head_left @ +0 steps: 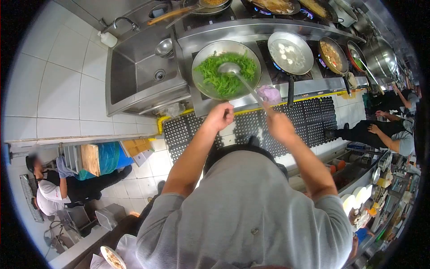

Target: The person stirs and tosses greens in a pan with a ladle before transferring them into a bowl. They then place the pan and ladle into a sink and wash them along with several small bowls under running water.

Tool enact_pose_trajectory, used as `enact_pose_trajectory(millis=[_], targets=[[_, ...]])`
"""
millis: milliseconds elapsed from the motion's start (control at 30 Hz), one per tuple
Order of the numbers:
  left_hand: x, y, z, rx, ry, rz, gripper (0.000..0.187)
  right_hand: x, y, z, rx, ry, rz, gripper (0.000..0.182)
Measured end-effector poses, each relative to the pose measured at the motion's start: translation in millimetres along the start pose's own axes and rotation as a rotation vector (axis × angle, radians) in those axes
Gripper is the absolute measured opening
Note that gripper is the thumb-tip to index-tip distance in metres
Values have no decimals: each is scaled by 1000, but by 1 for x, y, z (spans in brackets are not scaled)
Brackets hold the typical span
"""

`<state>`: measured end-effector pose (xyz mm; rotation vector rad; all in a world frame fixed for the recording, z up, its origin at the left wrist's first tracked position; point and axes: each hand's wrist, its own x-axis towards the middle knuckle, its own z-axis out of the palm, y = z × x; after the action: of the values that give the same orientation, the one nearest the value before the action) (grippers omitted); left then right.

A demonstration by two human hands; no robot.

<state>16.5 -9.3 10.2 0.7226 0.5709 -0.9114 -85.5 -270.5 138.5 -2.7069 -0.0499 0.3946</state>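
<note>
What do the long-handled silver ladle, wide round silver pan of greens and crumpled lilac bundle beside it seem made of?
Ladle: smooth metal, probably steel, given its bright highlights. Pan: bare metal, perhaps steel, with grey sheen around its rim. Lilac bundle: probably matte cloth, judging by its soft folds.

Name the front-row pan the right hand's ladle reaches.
The wide wok beside the sink: the ladle in the right hand reaches its greens. Other front-row pans are smaller and farther right.

White tiles (67, 49) at ten o'clock are brightly lit, glints are caught on a steel pot (380, 56) at two o'clock, and edges are bowed by fisheye distortion within blackened corners.
</note>
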Motion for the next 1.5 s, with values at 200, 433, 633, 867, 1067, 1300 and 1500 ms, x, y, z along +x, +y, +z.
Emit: enact_pose_trajectory(millis=[200,433,633,867,1067,1300,1500], targets=[[6,9,-6,-89,-21,50,14,-38,23,-19,37,-82,-136,65],[-5,2,-8,-196,-61,-2,14,-46,42,-36,82,-27,-213,65],[-4,4,-9,-164,-81,-44,21,22,-6,23,131,-9,-14,67],[-7,11,-22,-140,-195,-95,24,-15,39,-16,173,-78,-129,61],[-25,14,-7,-143,-65,-53,18,45,-9,21,433,172,-142,57],[-9,13,-16,-218,-82,-19,23,16,-6,-18,20,-105,-104,60],[-8,6,-21,-191,-165,-34,24,41,0,21,-26,14,-57,60]])
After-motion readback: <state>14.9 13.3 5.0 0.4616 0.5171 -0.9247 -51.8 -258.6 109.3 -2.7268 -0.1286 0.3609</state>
